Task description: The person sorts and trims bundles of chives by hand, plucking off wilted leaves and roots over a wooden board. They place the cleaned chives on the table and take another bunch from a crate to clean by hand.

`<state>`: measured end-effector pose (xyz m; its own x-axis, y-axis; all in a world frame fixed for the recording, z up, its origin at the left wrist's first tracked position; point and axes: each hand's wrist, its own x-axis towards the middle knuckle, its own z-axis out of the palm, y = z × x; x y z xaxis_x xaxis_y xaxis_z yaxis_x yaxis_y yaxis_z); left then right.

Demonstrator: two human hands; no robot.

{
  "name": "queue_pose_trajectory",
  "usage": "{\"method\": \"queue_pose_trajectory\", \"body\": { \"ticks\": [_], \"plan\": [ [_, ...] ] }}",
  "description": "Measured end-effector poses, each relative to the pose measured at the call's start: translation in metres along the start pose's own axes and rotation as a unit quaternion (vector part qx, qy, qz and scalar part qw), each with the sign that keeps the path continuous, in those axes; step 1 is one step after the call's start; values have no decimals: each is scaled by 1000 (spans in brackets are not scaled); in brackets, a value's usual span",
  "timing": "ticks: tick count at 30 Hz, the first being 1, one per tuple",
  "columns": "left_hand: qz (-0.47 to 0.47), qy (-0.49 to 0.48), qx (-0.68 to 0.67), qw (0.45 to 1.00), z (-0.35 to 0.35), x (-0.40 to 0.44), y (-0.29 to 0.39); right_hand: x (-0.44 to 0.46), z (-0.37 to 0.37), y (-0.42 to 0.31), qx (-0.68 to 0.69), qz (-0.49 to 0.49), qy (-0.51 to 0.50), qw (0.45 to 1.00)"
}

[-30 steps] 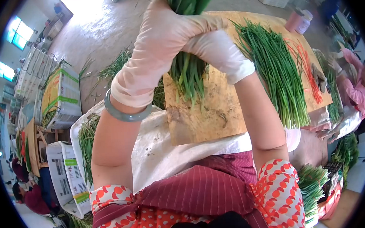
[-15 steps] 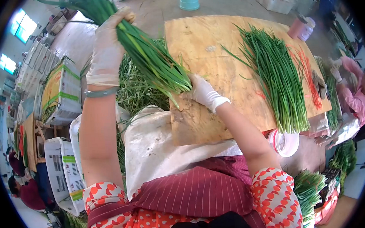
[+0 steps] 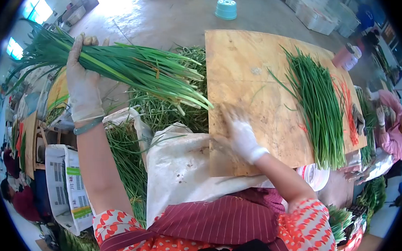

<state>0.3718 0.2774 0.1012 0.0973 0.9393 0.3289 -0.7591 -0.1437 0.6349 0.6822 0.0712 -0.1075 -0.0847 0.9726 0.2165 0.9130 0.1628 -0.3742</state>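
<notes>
Gloved, my left hand (image 3: 84, 77) grips a bunch of long green leafy stalks (image 3: 136, 65) around its middle, at the upper left. The leaf tips point left and the pale stem ends reach toward the board's left edge. My right hand (image 3: 242, 132), also gloved and slightly blurred, lies over the wooden board (image 3: 262, 77) near its left side, fingers spread, with nothing held. A second pile of green stalks (image 3: 320, 110) lies lengthwise on the board's right part, its pale ends toward me.
Red ties (image 3: 348, 113) and a pink bottle (image 3: 345, 56) are at the board's right. Loose stalks (image 3: 168, 111) lie left of the board above a white cloth (image 3: 180, 167). Beyond stands a turquoise tub (image 3: 226, 9). A co-worker in pink (image 3: 392, 124) is at the right.
My hands have come apart. The left carried the bunch left and lowered it to nearly level; the right let go of the stem ends, moved down onto the board and opened.
</notes>
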Motion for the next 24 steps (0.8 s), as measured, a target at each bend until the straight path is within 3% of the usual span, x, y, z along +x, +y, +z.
{"method": "queue_pose_trajectory", "body": {
  "ticks": [1, 2, 4, 5, 6, 7, 9, 11, 12, 13, 14, 15, 17, 19, 21, 23, 24],
  "plan": [
    [4, -1, -14, 1000, -3, -3, 4, 30, 15, -1, 57, -30, 8, 998],
    [12, 0, -12, 1000, -3, -7, 9, 64, 34, -5, 344, -24, 43, 938],
    [28, -10, -31, 999, -3, -20, 18, 123, 32, -7, 473, -56, 100, 874],
    [35, -9, -27, 999, -5, -25, 25, 141, 12, -13, 330, -98, 127, 930],
    [32, -28, -65, 997, -7, -29, 33, 148, -1, -25, 333, -105, 125, 929],
    [27, -48, -103, 993, -8, -34, 40, 153, -14, -38, 494, -113, 12, 862],
    [56, -64, -102, 991, -14, -40, 52, 161, -23, -49, 634, -119, -106, 756],
    [99, -60, -79, 990, -34, -39, 65, 168, -29, -59, 643, 4, -190, 742],
    [137, -24, 47, 989, -39, -46, 64, 166, -35, -66, 676, 36, -129, 725],
    [139, -24, 49, 989, -38, -52, 63, 168, -40, -64, 677, 34, -131, 724],
    [49, -4, 85, 995, -38, -57, 63, 172, -47, -54, 686, 54, -124, 715],
    [-42, 15, 120, 992, -36, -62, 60, 176, -43, -47, 669, -7, -82, 739],
    [-44, 64, 116, 990, -43, -73, 47, 184, -39, -39, 623, -120, 18, 773],
    [-22, 2, 109, 994, -54, -76, 46, 184, -53, -37, 772, -17, -6, 635],
    [3, 31, 116, 993, -55, -83, 45, 176, -63, -43, 750, 8, 0, 662],
    [-12, 7, 49, 999, -57, -82, 45, 165, -82, -57, 568, 6, 12, 823],
    [2, 16, 70, 997, -56, -85, 45, 170, -75, -54, 587, -20, 20, 809]
  ]
}}
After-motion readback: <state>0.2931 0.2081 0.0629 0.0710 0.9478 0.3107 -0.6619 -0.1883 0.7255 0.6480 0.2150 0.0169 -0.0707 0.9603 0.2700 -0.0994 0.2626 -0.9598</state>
